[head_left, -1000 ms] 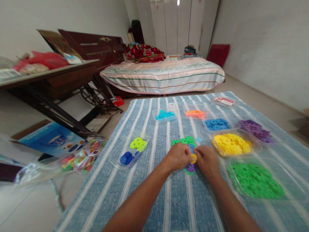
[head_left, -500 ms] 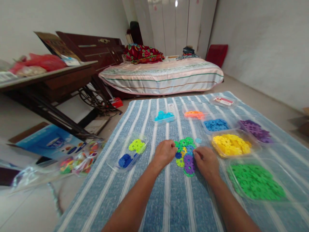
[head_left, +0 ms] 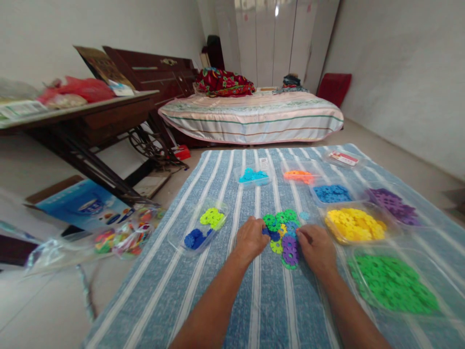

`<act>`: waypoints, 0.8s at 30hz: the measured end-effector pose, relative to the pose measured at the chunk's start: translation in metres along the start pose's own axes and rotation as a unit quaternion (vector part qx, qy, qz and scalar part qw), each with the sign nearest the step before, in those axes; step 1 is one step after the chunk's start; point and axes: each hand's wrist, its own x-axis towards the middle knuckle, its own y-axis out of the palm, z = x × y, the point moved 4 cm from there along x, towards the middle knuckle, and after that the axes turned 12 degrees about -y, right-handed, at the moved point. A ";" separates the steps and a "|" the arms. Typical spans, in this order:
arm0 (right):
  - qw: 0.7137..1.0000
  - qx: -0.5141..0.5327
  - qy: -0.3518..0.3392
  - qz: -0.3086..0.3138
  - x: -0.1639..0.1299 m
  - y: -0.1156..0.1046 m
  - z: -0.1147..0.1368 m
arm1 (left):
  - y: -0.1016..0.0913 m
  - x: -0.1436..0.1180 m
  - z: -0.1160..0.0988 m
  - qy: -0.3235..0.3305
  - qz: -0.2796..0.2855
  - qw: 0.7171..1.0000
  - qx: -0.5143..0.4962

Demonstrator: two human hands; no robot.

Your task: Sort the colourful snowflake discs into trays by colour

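A flat cluster of joined plastic flower discs (head_left: 289,244), in green, blue, yellow, lime and purple, lies on the striped cloth. My left hand (head_left: 252,237) is closed at its left side, its fingertips on a dark blue disc (head_left: 267,231). On the cluster's right side, my right hand (head_left: 317,249) pinches at the edge, where a small bit of orange shows by the fingertips. Its grip is partly hidden. One pale blue disc (head_left: 304,215) lies apart, just beyond the cluster.
To the left, a clear tub (head_left: 174,238) holds lime and dark blue discs. Tubs of light blue (head_left: 253,176), orange (head_left: 300,176), blue (head_left: 332,193), purple (head_left: 394,206), yellow (head_left: 356,224) and green discs (head_left: 395,283) stand behind and right. A lid (head_left: 343,158) lies at the back.
My left hand has moved down along the cluster's left side, from the green discs to the dark blue one. My right hand stays at the right edge. The view has shifted slightly left.
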 end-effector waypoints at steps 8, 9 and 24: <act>1.000 0.003 0.005 0.004 0.001 0.001 -0.001 | 0.003 0.000 0.002 0.003 0.046 0.997 -0.069; 1.000 0.004 0.005 0.004 0.001 0.001 -0.001 | 0.002 -0.001 0.003 0.007 0.053 0.995 -0.078; 1.000 0.005 -0.002 -0.006 0.000 0.001 -0.001 | -0.125 -0.029 0.093 -0.125 -0.046 0.986 0.096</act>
